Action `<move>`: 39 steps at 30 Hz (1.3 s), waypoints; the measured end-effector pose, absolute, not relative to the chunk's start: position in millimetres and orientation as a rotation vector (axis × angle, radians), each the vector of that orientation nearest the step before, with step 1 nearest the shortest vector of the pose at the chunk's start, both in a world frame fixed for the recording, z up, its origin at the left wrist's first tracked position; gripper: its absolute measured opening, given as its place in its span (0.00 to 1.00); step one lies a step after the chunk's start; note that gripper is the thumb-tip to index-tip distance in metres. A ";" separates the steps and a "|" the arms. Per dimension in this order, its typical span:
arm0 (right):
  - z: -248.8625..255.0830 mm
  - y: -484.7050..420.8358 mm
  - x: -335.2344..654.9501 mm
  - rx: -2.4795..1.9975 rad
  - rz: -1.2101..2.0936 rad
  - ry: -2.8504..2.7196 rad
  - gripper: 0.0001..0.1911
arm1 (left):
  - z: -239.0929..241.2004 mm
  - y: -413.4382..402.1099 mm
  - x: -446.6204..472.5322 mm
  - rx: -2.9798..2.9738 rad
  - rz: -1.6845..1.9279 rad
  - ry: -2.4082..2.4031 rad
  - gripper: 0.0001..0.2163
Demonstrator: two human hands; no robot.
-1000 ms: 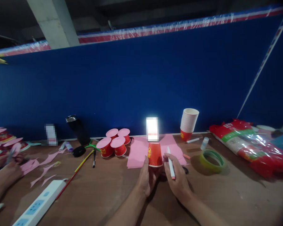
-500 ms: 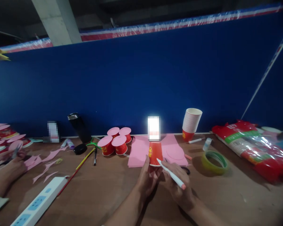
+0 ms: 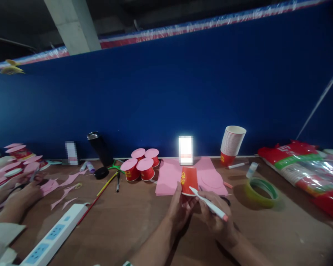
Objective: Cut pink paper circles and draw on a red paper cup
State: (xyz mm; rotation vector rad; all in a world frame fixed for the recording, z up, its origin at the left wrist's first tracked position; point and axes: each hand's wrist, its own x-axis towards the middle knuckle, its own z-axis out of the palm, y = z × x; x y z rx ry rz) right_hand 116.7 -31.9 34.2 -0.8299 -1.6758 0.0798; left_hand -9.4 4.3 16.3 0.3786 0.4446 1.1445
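Observation:
A red paper cup (image 3: 191, 177), upside-down-looking with its rim toward me, is gripped in my left hand (image 3: 177, 210), fingers wrapped under and along its side. Yellow lettering shows on the cup's left part. My right hand (image 3: 218, 218) is closed around a white marker (image 3: 212, 207) with a pinkish-red end. The marker's tip is at the lower part of the cup; whether it touches cannot be told. Behind the cup lie pink paper sheets (image 3: 166, 179), with a round pink piece (image 3: 211, 180) on top. Dark scissor handles (image 3: 225, 201) show partly behind my right hand.
Several red cups with pink discs (image 3: 145, 164) stand left of the paper. To the right are a cup stack (image 3: 233, 142), clear tape (image 3: 262, 193), a small bottle (image 3: 251, 170) and bagged cups (image 3: 302, 171). A power strip (image 3: 55, 236) lies left, near another person's hands (image 3: 23, 195) cutting pink paper.
The whole scene has shifted slightly to the right as the head view turned left. My hands still hold the cup and marker in nearly the same pose.

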 end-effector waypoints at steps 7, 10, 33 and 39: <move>35.8 -34.3 116.9 -0.855 0.072 -1.696 0.10 | 14.7 5.0 -7.4 0.384 1.160 0.430 0.20; 32.1 -33.7 118.6 -0.887 0.062 -1.705 0.09 | 16.1 5.2 -7.6 0.358 1.162 0.440 0.18; 42.3 -35.2 115.6 -0.882 0.031 -1.704 0.08 | 18.5 4.8 -8.2 0.373 1.133 0.487 0.20; 36.1 -33.2 116.1 -0.878 0.077 -1.695 0.09 | 21.0 4.0 -7.4 0.370 1.148 0.507 0.19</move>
